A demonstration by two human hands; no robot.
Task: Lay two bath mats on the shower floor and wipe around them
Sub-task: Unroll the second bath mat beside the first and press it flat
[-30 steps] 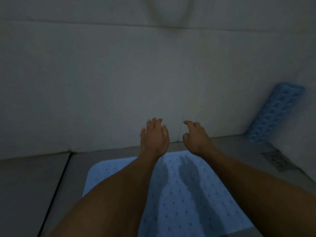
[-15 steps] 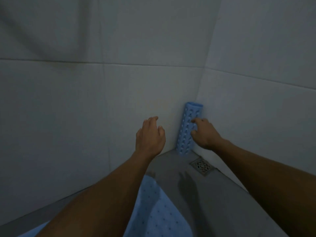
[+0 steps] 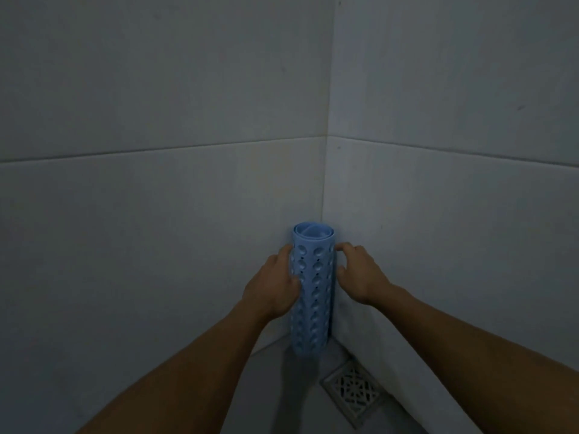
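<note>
In the corner of the shower, we see the rolled blue mat (image 3: 311,286) standing upright between both hands: the left hand (image 3: 272,288) wraps around its left side, gripping it, while the right hand (image 3: 360,270) touches its right edge with curled fingers, above the floor drain (image 3: 352,391).

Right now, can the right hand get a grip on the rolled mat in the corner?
Probably yes: the right hand is already at the rolled mat, fingers at its wall side. Nothing blocks it, though the wall behind is close.
</note>
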